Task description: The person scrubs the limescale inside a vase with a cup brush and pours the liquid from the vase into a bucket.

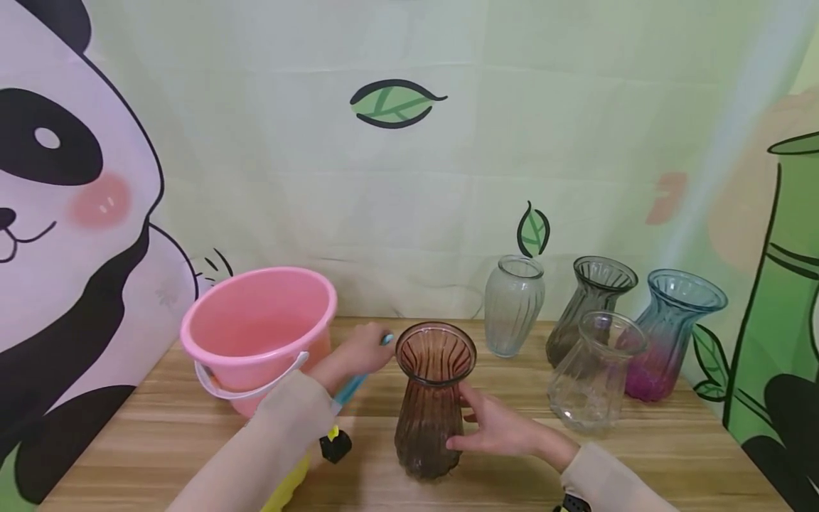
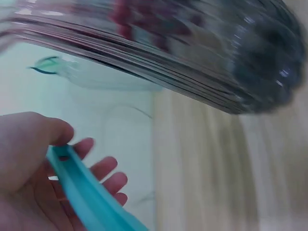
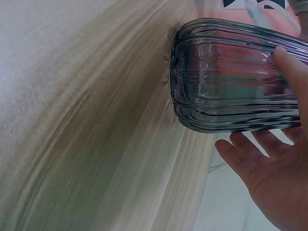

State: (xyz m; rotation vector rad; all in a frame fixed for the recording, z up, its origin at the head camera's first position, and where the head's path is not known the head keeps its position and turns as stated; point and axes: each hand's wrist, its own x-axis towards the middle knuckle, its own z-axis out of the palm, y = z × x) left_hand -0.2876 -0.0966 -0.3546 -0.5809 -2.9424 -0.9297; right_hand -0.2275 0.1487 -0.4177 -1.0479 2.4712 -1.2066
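A ribbed glass vase (image 1: pixel 430 419), reddish-brown above and smoky grey below, stands upright on the table. My right hand (image 1: pixel 495 424) is at its right side. Its thumb overlaps the front of the glass, and the other fingers (image 3: pixel 243 154) extend loosely along the side in the right wrist view; firm contact cannot be told. To the left of the vase, my left hand (image 1: pixel 363 350) holds a teal plastic handle (image 2: pixel 89 190) with a hole near its end. The thumb presses on that end, and the handle's far part is out of the left wrist view.
A pink bucket (image 1: pixel 256 361) with a white handle stands at the left. Back right are a clear vase (image 1: pixel 514 306), a grey vase (image 1: pixel 579 320), a blue-and-purple vase (image 1: pixel 665 352) and another clear vase (image 1: pixel 591 387). A yellow object (image 1: pixel 286 491) lies partly behind the left sleeve.
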